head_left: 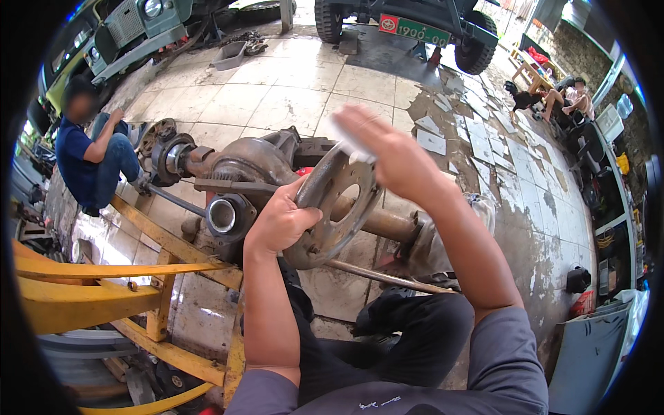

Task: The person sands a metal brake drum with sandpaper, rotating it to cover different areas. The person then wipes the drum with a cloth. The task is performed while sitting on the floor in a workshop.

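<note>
My left hand (283, 218) is closed round the left edge of a brake drum (325, 240), a worn grey metal disc with a large centre hole and smaller holes. It is tilted up on edge above my lap. Against its upper rim, my right hand (398, 158) presses a whitish sheet (354, 150); motion smears the fingers and the sheet, so its kind is unclear. Behind the drum lies a rusty axle with a rounded housing (252, 160) and a tube (387, 223). A flanged metal hub (223, 216) sits beside my left wrist.
A yellow metal frame (97, 304) stands at the left. Past it, another person (93, 149) crouches by the axle's far end. A long rod (387, 278) crosses before my knees. Broken tiles (432, 142) cover the floor at right; vehicles and a grey tub (229, 55) are farther back.
</note>
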`<state>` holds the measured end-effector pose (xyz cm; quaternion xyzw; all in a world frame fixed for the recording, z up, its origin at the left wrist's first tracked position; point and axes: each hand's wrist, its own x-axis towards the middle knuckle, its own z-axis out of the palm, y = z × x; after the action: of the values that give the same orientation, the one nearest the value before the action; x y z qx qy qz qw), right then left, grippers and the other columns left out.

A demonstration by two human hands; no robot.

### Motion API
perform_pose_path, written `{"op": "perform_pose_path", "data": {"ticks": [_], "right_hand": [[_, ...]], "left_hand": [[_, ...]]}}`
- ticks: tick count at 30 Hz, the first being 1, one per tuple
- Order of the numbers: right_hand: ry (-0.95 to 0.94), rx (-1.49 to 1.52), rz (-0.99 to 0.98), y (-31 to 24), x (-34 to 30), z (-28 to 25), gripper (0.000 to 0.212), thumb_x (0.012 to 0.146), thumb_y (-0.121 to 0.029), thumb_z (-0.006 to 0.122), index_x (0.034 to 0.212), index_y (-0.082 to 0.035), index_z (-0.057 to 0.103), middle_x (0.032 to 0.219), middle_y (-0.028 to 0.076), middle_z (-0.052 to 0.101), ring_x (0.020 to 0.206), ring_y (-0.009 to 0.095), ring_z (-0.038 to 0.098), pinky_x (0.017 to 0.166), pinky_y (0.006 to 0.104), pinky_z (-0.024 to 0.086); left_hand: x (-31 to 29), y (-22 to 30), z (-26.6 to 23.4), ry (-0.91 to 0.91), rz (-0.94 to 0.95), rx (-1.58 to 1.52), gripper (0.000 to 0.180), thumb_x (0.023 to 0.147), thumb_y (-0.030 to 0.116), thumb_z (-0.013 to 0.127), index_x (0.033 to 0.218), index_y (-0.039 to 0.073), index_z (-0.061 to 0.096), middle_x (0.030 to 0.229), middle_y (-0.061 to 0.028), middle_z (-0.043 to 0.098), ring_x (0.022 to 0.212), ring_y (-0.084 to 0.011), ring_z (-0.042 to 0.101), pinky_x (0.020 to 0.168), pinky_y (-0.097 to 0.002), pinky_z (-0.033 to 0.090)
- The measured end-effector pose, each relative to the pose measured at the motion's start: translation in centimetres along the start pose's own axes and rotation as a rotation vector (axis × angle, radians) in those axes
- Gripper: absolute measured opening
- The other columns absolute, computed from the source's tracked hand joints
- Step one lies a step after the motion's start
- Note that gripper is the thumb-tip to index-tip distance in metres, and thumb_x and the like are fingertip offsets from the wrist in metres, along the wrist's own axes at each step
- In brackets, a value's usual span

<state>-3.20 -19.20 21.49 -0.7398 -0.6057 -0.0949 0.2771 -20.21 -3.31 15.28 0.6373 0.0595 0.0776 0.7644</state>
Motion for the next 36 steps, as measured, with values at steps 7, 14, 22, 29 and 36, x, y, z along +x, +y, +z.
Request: {"op": "perform_pose_path", "data": {"ticks": [7,14,22,29,36], "right_hand": [[-0.600,-0.180,0.704,7.0,-1.6,-0.7,0.074,0.079,0.014,0.049,0.148,-0.011,0.042,0.138,0.023,0.056,0.128,0.039,0.053,0.106,0.0435,0.045],[0.012,0.108,0.267,3.4,-1.7,-0.2,0.076,0.078,0.016,0.047,0.148,-0.014,0.044,0.142,0.020,0.054,0.128,0.038,0.054,0.107,0.0425,0.045],[-0.351,-0.041,0.499,9.0,-2.7,0.9,0.072,0.078,0.014,0.050,0.145,-0.010,0.048,0.140,0.019,0.056,0.130,0.034,0.053,0.109,0.0396,0.044],[0.016,0.265,0.377,5.9,-1.5,0.3,0.079,0.075,0.015,0.047,0.149,-0.012,0.043,0.139,0.023,0.056,0.130,0.036,0.052,0.112,0.0399,0.041],[-0.385,0.083,0.772,10.9,-7.5,4.7,0.087,0.075,0.018,0.044,0.154,-0.016,0.035,0.142,0.021,0.054,0.131,0.035,0.052,0.111,0.0391,0.041]], "left_hand": [[0.5,0.0,-0.2,-0.022,-0.024,-0.030,0.048,0.080,-0.005,0.060,0.127,-0.004,0.059,0.110,-0.0053,0.068,0.097,-0.0112,0.062,0.090,-0.0267,0.048],[0.2,-0.1,-0.5,-0.023,0.001,0.050,0.062,0.079,-0.005,0.056,0.141,0.000,0.053,0.111,-0.0010,0.065,0.097,-0.0074,0.057,0.087,-0.0236,0.044],[0.4,0.2,-0.1,0.030,-0.032,0.049,0.051,0.078,-0.004,0.062,0.129,-0.004,0.059,0.109,-0.0026,0.068,0.095,-0.0092,0.060,0.086,-0.0244,0.047],[0.2,0.0,-0.5,0.060,-0.014,0.050,0.051,0.079,-0.004,0.059,0.130,-0.002,0.060,0.101,-0.0009,0.067,0.087,-0.0073,0.058,0.080,-0.0237,0.046],[0.5,0.4,0.0,0.081,-0.025,0.059,0.047,0.079,-0.003,0.060,0.126,-0.003,0.061,0.100,-0.0022,0.068,0.086,-0.0081,0.059,0.080,-0.0239,0.046]]}}
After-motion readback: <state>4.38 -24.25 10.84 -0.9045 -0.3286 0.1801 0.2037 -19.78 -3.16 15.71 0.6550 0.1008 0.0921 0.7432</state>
